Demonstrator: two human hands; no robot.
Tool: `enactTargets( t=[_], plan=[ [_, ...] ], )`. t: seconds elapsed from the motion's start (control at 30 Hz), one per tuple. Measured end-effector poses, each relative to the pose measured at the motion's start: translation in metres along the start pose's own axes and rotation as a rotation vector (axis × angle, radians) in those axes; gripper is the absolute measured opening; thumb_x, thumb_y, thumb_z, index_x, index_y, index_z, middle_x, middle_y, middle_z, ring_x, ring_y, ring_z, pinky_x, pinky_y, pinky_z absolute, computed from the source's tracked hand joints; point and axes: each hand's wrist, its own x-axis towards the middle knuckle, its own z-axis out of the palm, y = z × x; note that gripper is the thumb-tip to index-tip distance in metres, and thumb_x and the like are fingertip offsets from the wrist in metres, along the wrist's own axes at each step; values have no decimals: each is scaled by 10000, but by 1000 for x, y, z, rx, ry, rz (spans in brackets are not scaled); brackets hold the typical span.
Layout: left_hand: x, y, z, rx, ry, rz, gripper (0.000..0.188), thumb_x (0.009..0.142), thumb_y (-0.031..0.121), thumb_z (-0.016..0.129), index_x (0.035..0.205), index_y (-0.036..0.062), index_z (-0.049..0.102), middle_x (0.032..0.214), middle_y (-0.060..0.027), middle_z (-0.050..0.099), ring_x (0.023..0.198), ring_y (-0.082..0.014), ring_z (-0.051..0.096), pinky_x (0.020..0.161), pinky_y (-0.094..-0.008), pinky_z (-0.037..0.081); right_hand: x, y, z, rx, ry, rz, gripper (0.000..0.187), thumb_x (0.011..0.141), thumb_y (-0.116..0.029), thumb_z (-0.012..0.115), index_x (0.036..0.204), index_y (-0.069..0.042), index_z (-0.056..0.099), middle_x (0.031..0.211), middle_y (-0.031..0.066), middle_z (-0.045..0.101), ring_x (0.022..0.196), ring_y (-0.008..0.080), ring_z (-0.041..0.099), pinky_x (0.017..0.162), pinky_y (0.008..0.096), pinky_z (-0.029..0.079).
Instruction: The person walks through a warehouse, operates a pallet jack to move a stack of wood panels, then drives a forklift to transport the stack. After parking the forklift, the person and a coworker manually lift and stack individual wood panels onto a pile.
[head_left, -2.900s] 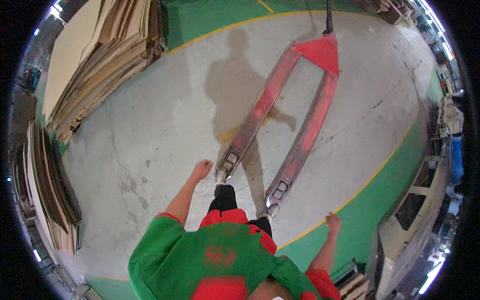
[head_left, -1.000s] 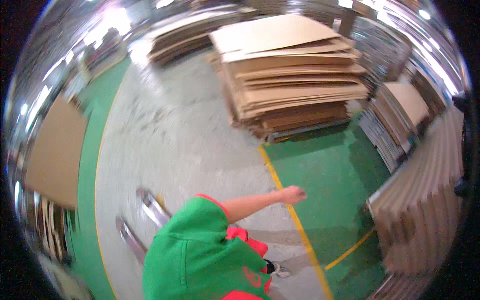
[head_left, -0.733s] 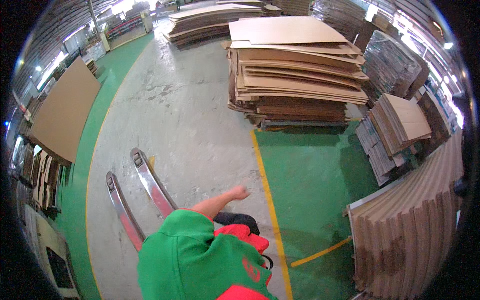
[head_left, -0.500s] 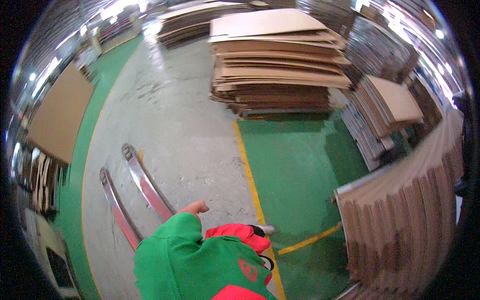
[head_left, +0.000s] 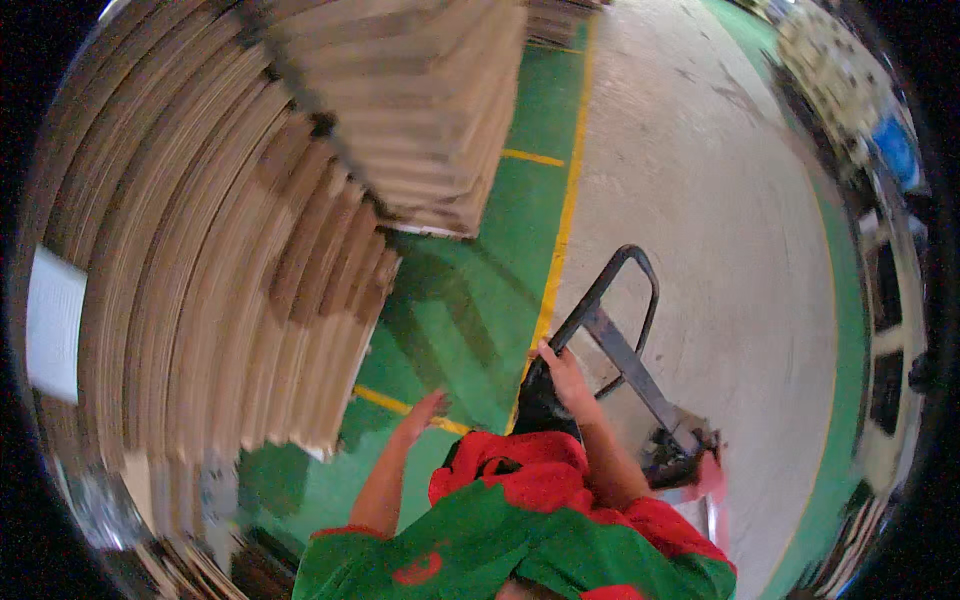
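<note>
My right hand (head_left: 563,372) grips the near end of the dark loop handle (head_left: 620,300) of a pallet jack, whose shaft runs down to its red base (head_left: 700,470) at the lower right. My left hand (head_left: 422,412) hangs free with fingers apart over the green floor (head_left: 470,300), just in front of a tall stack of cardboard sheets (head_left: 220,300). I wear a green and red shirt (head_left: 520,530).
A second stack of cardboard (head_left: 420,110) stands behind the first. A yellow line (head_left: 565,210) divides the green strip from the grey concrete floor (head_left: 720,220). Blurred machinery and goods (head_left: 860,110) line the far right edge.
The view has swung round from the open floor and pallet jack forks toward the cardboard stacks. My right hand has come to grip the jack's handle.
</note>
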Motion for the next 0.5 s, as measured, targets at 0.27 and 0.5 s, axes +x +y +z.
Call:
enactTargets(
  t=[0.27, 0.5],
  plan=[
    [218, 303, 271, 82, -484, -182, 579, 853, 736, 372, 855, 207, 610, 621, 56, 483, 516, -78, 418, 450, -249, 299, 136, -79, -45, 550, 474, -61, 214, 896, -258, 628, 896, -54, 562, 693, 31, 582, 557, 132, 535, 491, 282, 423],
    [322, 400, 406, 430, -855, -222, 738, 861, 674, 433, 1337, 110, 390, 1258, -58, 430, 1152, -192, 382, 970, -324, 281, 221, -156, -148, 688, 979, 67, 273, 944, -322, 553, 833, -79, 502, 576, -1, 469, 442, 130, 463, 391, 305, 373]
  ],
)
